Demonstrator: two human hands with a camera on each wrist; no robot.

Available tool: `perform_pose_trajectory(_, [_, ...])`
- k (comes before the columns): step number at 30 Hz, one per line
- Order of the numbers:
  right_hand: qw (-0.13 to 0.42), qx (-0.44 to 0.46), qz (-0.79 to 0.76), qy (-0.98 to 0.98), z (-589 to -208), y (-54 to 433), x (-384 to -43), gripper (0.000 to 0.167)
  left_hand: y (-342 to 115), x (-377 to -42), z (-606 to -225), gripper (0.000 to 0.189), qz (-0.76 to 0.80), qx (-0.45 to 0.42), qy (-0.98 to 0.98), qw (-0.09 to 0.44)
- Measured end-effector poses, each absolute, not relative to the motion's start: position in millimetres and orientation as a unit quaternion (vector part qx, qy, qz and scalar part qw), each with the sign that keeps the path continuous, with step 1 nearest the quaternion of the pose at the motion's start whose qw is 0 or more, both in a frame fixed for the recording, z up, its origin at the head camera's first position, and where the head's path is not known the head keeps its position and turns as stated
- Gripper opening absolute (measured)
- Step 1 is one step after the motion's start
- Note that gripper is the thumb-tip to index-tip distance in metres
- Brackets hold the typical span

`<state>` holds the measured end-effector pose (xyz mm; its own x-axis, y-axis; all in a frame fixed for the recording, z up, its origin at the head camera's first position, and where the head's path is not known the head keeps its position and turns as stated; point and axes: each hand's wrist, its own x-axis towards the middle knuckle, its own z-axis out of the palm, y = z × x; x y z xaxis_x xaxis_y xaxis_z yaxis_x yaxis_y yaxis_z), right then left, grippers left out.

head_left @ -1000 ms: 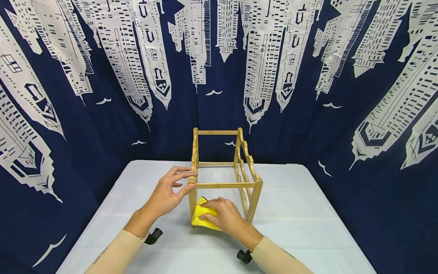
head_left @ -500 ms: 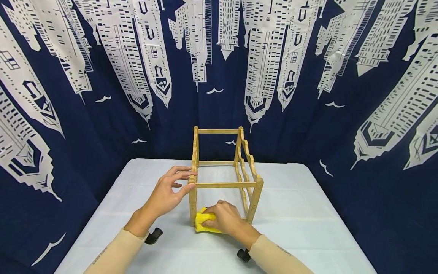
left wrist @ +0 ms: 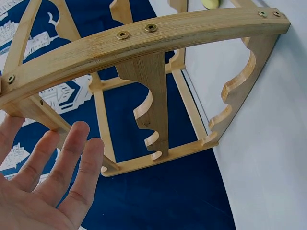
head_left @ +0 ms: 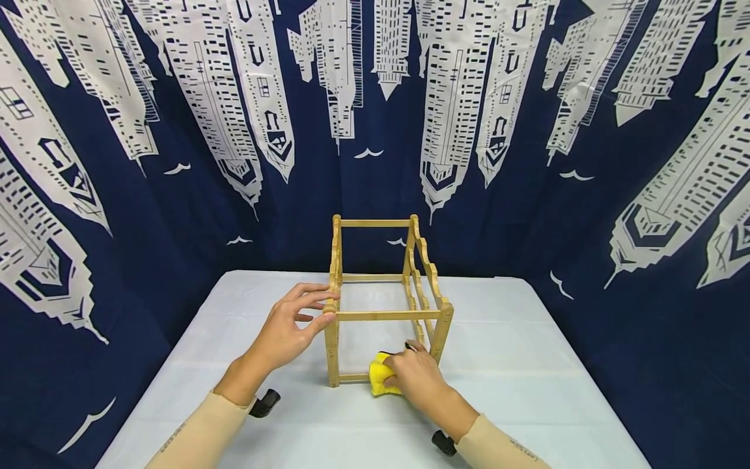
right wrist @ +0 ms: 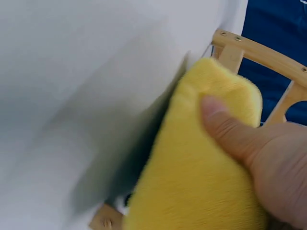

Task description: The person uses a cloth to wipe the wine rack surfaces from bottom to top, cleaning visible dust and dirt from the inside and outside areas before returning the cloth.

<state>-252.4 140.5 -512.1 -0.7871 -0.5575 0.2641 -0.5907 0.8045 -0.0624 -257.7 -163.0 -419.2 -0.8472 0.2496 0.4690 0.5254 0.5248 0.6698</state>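
A light wooden rack (head_left: 387, 316) with scalloped side rails stands upright on the table. My left hand (head_left: 290, 329) is at its near left top corner; thumb and index finger grip the post's top, while the other fingers (left wrist: 84, 177) stretch out along the side. Low at the front, my right hand (head_left: 420, 381) holds a folded yellow cloth (head_left: 381, 376) against the bottom front rail (head_left: 353, 377). In the right wrist view the thumb (right wrist: 225, 124) presses into the cloth's plush face; the fingers behind it are hidden.
The table (head_left: 510, 378) has a pale cover. A dark blue curtain (head_left: 375, 189) printed with white buildings hangs behind and along both sides. Black wrist mounts (head_left: 265, 403) show beneath both forearms.
My right hand has slid the yellow cloth from the rack's front left post rightward along the bottom front rail. The left hand keeps its place at the top corner.
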Motion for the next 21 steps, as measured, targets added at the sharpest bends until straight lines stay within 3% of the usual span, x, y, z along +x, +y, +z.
perform_pose_trajectory(6, [0.121, 0.314, 0.021, -0.942, -506, 149, -246, 0.034, -164, -258, -419, 0.036, -0.437, -0.225, -0.857, 0.156])
perform_pose_trajectory(21, [0.066, 0.333, 0.199, -0.919, -521, 127, -265, 0.037, -164, -259, -424, 0.036, -0.445, -0.230, -0.849, 0.167])
